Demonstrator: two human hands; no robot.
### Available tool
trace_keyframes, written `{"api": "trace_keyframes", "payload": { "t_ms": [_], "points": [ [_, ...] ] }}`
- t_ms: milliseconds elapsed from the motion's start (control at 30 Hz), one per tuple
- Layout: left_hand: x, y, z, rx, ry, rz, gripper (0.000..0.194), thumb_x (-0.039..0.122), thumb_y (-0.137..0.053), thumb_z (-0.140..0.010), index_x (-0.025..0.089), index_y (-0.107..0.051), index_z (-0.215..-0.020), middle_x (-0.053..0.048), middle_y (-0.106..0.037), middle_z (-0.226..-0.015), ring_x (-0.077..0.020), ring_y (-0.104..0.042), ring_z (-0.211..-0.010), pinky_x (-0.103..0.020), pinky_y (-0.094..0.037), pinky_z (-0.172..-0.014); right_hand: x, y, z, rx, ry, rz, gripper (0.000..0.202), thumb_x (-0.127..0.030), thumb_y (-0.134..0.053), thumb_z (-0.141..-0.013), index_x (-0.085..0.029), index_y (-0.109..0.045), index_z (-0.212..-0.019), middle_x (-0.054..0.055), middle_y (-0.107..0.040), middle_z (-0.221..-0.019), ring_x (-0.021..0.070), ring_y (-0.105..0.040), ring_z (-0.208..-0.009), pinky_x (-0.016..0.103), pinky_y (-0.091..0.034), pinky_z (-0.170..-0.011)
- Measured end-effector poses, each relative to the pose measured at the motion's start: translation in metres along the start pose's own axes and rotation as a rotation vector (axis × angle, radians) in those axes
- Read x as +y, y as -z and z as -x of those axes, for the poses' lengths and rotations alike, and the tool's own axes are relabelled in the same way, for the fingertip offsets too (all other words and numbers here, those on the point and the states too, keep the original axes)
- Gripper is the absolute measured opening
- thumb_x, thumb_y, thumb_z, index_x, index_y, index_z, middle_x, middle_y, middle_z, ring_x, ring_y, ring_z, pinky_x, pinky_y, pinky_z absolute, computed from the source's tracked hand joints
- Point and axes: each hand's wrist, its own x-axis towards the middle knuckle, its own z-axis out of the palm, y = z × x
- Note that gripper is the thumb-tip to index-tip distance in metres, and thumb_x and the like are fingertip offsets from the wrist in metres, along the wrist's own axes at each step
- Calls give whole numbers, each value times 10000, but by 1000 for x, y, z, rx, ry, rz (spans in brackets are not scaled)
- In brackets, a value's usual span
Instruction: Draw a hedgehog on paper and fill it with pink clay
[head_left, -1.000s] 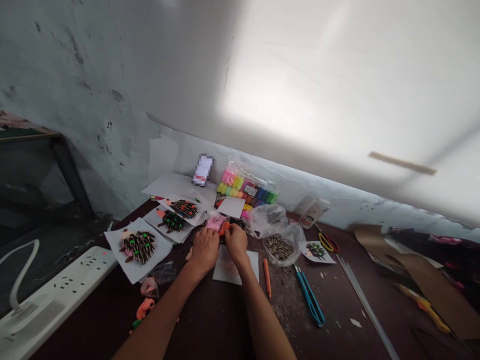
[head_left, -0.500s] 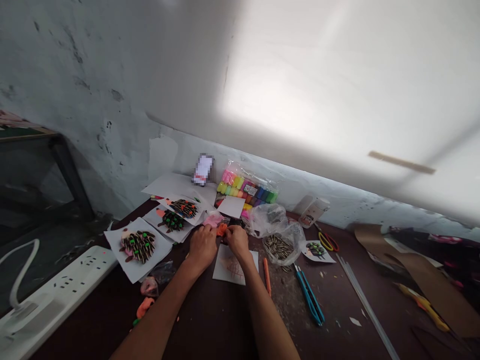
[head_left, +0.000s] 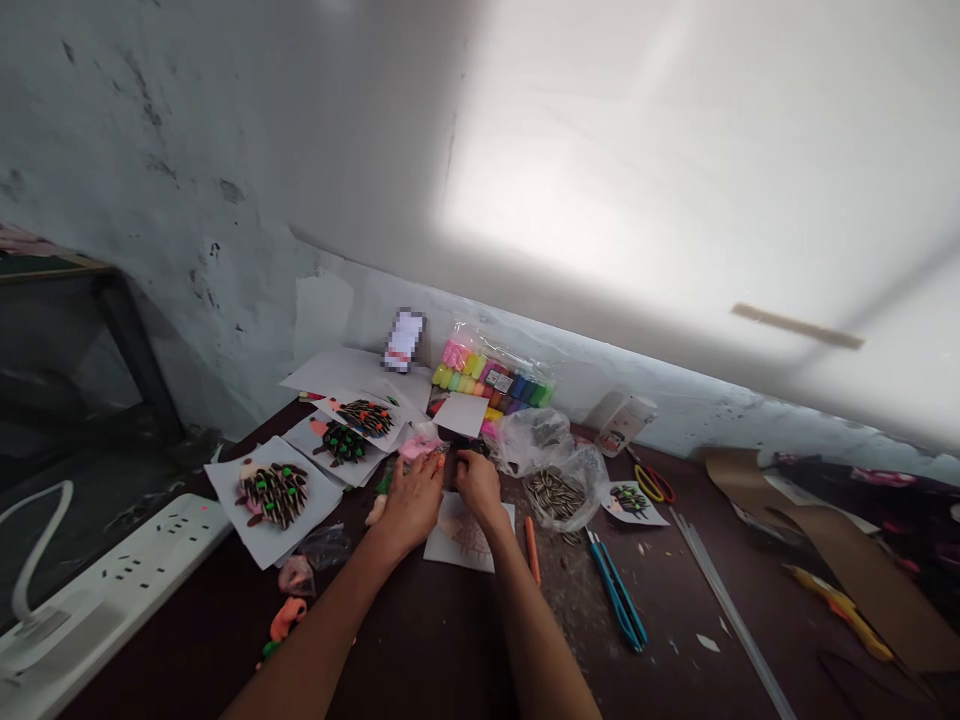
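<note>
My left hand (head_left: 414, 500) lies over the far side of the table with its fingers stretched out. A sliver of orange clay (head_left: 441, 463) shows at its fingertips, the rest covered. Beside it my right hand (head_left: 478, 486) is curled and closed, fingertips turned down out of sight; what they hold, if anything, is hidden. A dark lump (head_left: 471, 447) lies just beyond it. Pink clay (head_left: 420, 442) in clear wrap sits past my left fingers. Below both hands is a white card (head_left: 459, 540) with a hedgehog drawing, partly under my wrists.
Hedgehog cards covered with seed husks (head_left: 274, 494) lie left, by a white power strip (head_left: 161, 560). A clay pack (head_left: 491, 378) leans at the back. A bag of husks (head_left: 556, 493), an orange stick (head_left: 532, 550), blue-handled tweezers (head_left: 619, 595) and scissors (head_left: 654, 480) lie right.
The orange clay between my hands is now mostly covered. My left hand has shifted slightly right and nearer, its fingers flatter; the green and pale lumps beside it now show. My right hand stays close by.
</note>
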Motion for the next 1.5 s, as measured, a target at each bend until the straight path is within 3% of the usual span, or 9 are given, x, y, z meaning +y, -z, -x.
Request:
{"api": "trace_keyframes", "payload": {
  "t_ms": [100, 233, 467, 767, 867, 1033, 1267, 1400, 1500],
  "points": [
    [1, 3, 0, -25, 10, 1, 475, 114, -420, -922, 179, -531, -1379, -135, -527, -1456, -301, -454, -1350, -527, -326, -1111, 2, 1, -3, 7, -25, 13, 450, -160, -479, -897, -179, -635, -1319, 140, -707, -1203, 260, -661, -1110, 301, -474, -882],
    [1, 1, 0, -7, 8, -9, 473, 104, -415, -919, 172, -542, -1370, -150, -526, -1453, -299, -476, -1324, -508, -369, -1077, 4, 1, -4, 8, -45, 26, 428, -158, -486, -889, -136, -651, -1284, 180, -721, -1147, 282, -678, -1071, 320, -481, -853],
    [0, -4, 0, 1, 5, -17, 506, 69, -372, -914, 137, -518, -1394, -152, -535, -1444, -286, -476, -1327, -459, -402, -1055, -1, -1, -4, -6, 17, -12, 341, -172, -488, -901, -205, -741, -1128, 102, -746, -1117, 237, -688, -1042, 277, -473, -856],
    [-3, -10, 0, 7, -4, 0, 538, 80, -366, -907, 174, -488, -1422, -145, -525, -1456, -281, -459, -1348, -466, -399, -1068, -2, -13, -21, 125, 64, -95, 519, -109, -428, -887, -165, -557, -1387, 127, -674, -1246, 222, -625, -1148, 302, -446, -977],
    [-2, -7, 0, -22, 6, 3, 536, 78, -371, -906, 167, -484, -1423, -139, -520, -1463, -282, -456, -1353, -462, -399, -1073, 0, -16, -26, 220, 102, -160, 566, -70, -421, -851, -146, -540, -1400, 144, -601, -1343, 226, -562, -1236, 316, -424, -1031],
    [0, 0, 0, -42, 27, 22, 537, 62, -390, -901, 169, -483, -1418, -143, -503, -1477, -282, -440, -1374, -463, -387, -1090, -2, -20, -30, 219, 173, -247, 593, -42, -429, -817, -131, -543, -1392, 129, -587, -1374, 212, -521, -1285, 322, -371, -1099],
    [-2, 1, -2, -78, -4, 23, 553, 42, -399, -874, 153, -500, -1406, -172, -506, -1463, -286, -431, -1384, -467, -402, -1083, -6, -25, -23, 202, 264, -357, 446, -61, -442, -813, -183, -717, -1141, 99, -656, -1241, 188, -603, -1142, 294, -452, -1003],
    [-1, -2, -1, -38, 18, 35, 555, 54, -393, -894, 183, -479, -1427, -146, -499, -1479, -287, -437, -1380, -467, -392, -1092, -9, -14, -19, 230, 208, -242, 534, -32, -393, -816, -158, -639, -1273, 105, -634, -1283, 173, -576, -1188, 271, -415, -1040],
    [-1, -4, 0, -17, 21, 29, 546, 56, -393, -896, 173, -484, -1421, -148, -517, -1463, -286, -454, -1363, -467, -400, -1082, -9, -2, -16, 156, 110, -23, 518, -3, -377, -814, -161, -656, -1220, 99, -634, -1277, 175, -586, -1175, 251, -432, -991]
  ]
}}
